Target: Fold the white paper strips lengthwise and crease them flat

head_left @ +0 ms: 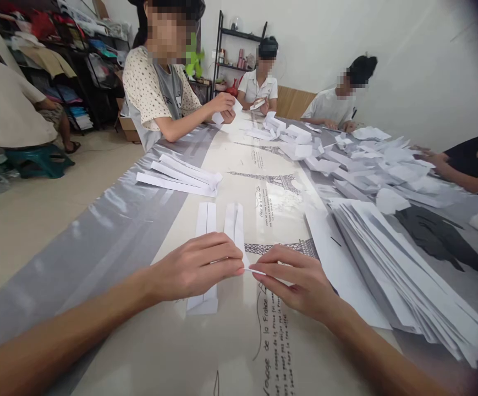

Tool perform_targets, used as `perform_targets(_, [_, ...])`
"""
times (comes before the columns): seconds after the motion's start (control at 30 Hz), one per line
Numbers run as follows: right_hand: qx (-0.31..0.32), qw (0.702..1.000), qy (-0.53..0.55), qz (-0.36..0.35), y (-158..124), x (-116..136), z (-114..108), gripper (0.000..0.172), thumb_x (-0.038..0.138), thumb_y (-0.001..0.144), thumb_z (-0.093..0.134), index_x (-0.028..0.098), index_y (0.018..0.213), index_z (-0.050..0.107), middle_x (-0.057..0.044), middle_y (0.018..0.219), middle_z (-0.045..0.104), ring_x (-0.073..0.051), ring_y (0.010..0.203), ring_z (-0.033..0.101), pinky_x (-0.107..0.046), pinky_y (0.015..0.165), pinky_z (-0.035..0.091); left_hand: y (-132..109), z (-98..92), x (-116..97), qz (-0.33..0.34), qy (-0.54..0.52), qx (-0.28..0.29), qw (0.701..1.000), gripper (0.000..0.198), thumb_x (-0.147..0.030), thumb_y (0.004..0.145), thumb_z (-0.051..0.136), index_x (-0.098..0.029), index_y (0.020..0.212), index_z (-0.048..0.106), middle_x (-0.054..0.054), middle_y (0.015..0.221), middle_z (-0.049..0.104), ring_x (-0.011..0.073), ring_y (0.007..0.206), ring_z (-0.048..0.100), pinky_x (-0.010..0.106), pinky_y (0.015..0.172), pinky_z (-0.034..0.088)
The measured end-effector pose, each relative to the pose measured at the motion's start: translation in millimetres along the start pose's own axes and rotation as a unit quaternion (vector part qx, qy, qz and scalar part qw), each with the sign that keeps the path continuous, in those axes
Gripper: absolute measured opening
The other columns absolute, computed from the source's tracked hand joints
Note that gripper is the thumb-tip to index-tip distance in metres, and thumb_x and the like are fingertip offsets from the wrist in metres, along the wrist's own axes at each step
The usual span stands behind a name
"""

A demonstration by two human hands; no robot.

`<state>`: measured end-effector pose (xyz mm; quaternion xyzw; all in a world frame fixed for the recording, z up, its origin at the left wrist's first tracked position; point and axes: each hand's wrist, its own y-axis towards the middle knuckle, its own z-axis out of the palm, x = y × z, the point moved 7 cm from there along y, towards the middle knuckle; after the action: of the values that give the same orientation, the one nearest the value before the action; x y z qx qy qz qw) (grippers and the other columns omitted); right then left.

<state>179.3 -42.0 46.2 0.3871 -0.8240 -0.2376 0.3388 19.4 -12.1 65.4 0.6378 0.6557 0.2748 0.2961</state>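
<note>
Both my hands meet over the middle of the table and pinch one white folded paper strip (234,220), whose far end points away from me. My left hand (199,265) grips its near end from the left, fingers pressed together. From the other side, my right hand (292,275) holds the near edge between thumb and fingers. Another folded paper strip (203,306) lies flat under my left hand, partly hidden by it. Beyond my hands, several long folded strips (176,177) lie fanned out on the left part of the table.
To the right is a thick stack of white paper sheets (391,264), with a dark cloth (428,234) behind it. A heap of folded papers (371,159) covers the far right. Several people sit or stand around the table (77,247); one person's hands (225,107) hold paper.
</note>
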Motion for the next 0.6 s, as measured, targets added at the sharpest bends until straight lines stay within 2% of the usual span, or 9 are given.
perform_targets(0.23, [0.008, 0.999, -0.040, -0.024, -3.7, 5.4, 1.6, 0.018, 0.005, 0.093, 0.065, 0.017, 0.106, 0.070, -0.005, 0.083, 0.067, -0.014, 0.071, 0.059, -0.030, 0.059, 0.050, 0.4, 0.9, 0.9, -0.001, 0.019, 0.017, 1.000, 0.004, -0.014, 0.096, 0.061, -0.017, 0.097, 0.063, 0.005, 0.086, 0.071, 0.0149, 0.075, 0.063, 0.029, 0.067, 0.055])
perform_targets(0.33, [0.021, 0.998, -0.051, -0.026, -3.0, 7.7, 2.5, 0.018, 0.005, 0.093, 0.064, 0.016, 0.106, 0.070, -0.006, 0.084, 0.067, -0.015, 0.071, 0.059, -0.030, 0.060, 0.051, -0.3, 2.3, -1.7, 0.012, 0.003, 0.018, 1.000, 0.009, -0.013, 0.097, 0.061, -0.017, 0.103, 0.064, 0.004, 0.085, 0.074, 0.0149, 0.075, 0.065, 0.029, 0.068, 0.056])
perform_targets(0.5, [0.020, 1.000, 0.013, -0.005, -1.2, 10.1, 2.6, 0.010, 0.013, 0.094, 0.067, 0.015, 0.103, 0.070, -0.007, 0.087, 0.068, -0.015, 0.075, 0.061, -0.029, 0.062, 0.053, -1.3, 4.6, -2.3, 0.011, -0.034, 0.004, 0.999, 0.015, -0.007, 0.095, 0.060, -0.017, 0.104, 0.066, 0.003, 0.083, 0.075, 0.0146, 0.073, 0.067, 0.028, 0.067, 0.057])
perform_targets(0.6, [0.008, 1.000, 0.014, 0.002, -2.1, 10.2, 1.9, 0.008, 0.010, 0.094, 0.064, 0.016, 0.097, 0.070, -0.005, 0.083, 0.066, -0.013, 0.071, 0.059, -0.027, 0.058, 0.050, -2.1, 6.3, -2.7, 0.016, -0.042, 0.006, 0.999, 0.011, -0.008, 0.095, 0.061, -0.016, 0.101, 0.067, 0.004, 0.084, 0.075, 0.0150, 0.073, 0.067, 0.028, 0.068, 0.058])
